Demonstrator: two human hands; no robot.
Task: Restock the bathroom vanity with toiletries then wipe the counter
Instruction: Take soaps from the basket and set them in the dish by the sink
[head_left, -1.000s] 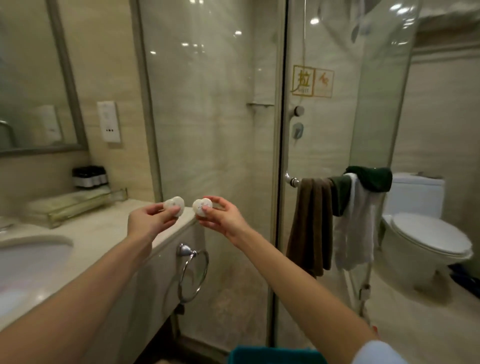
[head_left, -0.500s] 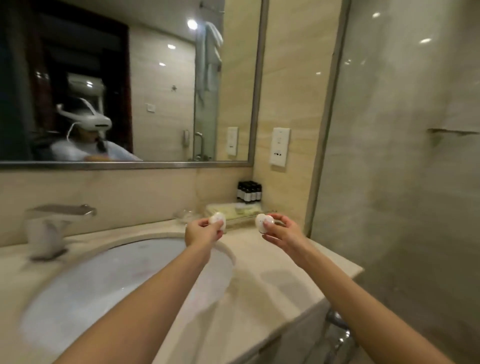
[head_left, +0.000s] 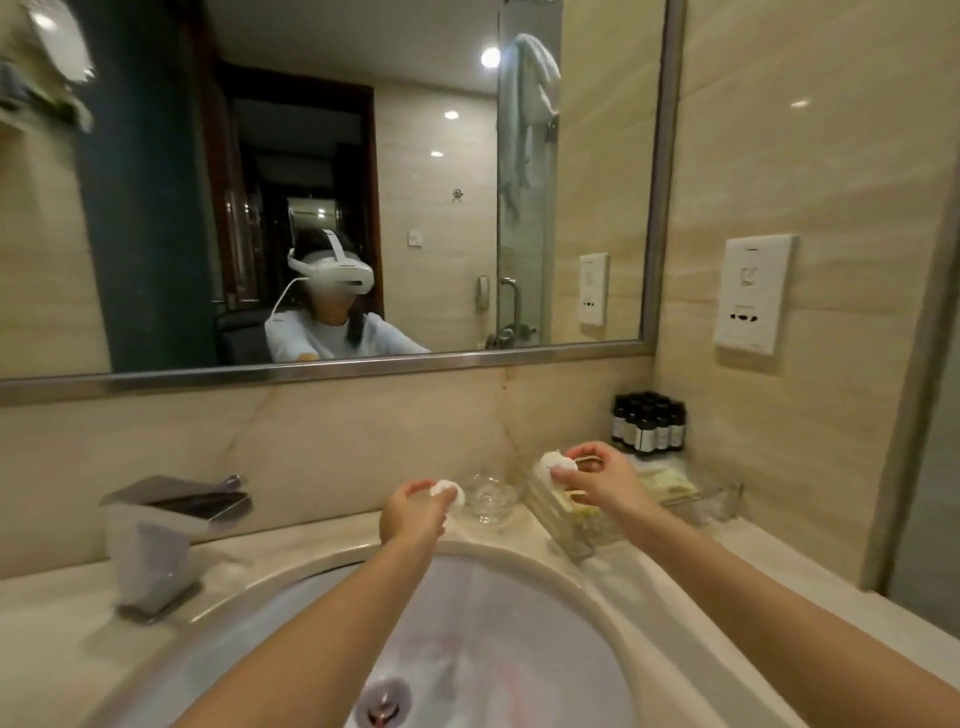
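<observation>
Each hand holds a small round white soap. My left hand (head_left: 413, 512) pinches one white soap (head_left: 448, 491) just left of a small clear glass dish (head_left: 491, 496) behind the sink. My right hand (head_left: 602, 480) pinches the other white soap (head_left: 555, 463) over the left end of a clear glass tray (head_left: 719, 501) that holds pale packets. The tray and dish stand on the beige marble counter (head_left: 810, 587) at the back right.
A white sink basin (head_left: 483, 649) fills the near middle, and both forearms reach across it. A chrome faucet (head_left: 166, 525) stands at the left. Several small dark bottles (head_left: 647, 423) stand in the back right corner. A mirror (head_left: 322, 182) and a wall socket (head_left: 753, 293) are above.
My view has swung left from the shower door and towel rail to the vanity. Both hands, each still holding a soap, have moved over the sink to the glass dish and tray.
</observation>
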